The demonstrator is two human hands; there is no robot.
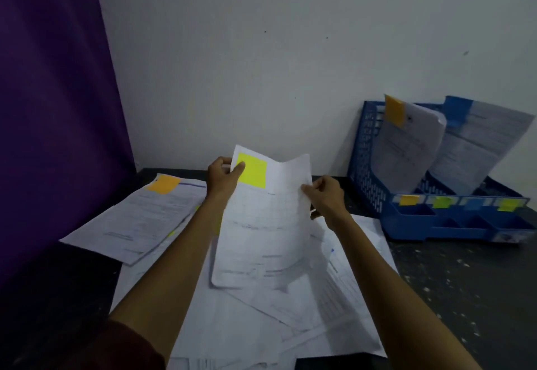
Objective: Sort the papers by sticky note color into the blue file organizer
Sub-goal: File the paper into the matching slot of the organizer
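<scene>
Blue file organizer (366, 166): far right corner of the tabletop (465, 282). It holds two sheets standing upright:
- orange-noted paper (406, 151) in the leftmost slot
- blue-noted paper (476, 148) in a slot further right

Yellow-noted paper (261, 233): raised over the loose pile (232, 326) at mid-tabletop.
- left hand (223, 174) pinches its top left corner
- right hand (322, 195) pinches its right edge

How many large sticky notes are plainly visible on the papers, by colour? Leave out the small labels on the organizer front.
Orange sticky notes: 2
Yellow sticky note: 1
Blue sticky note: 1
Total: 4
</scene>
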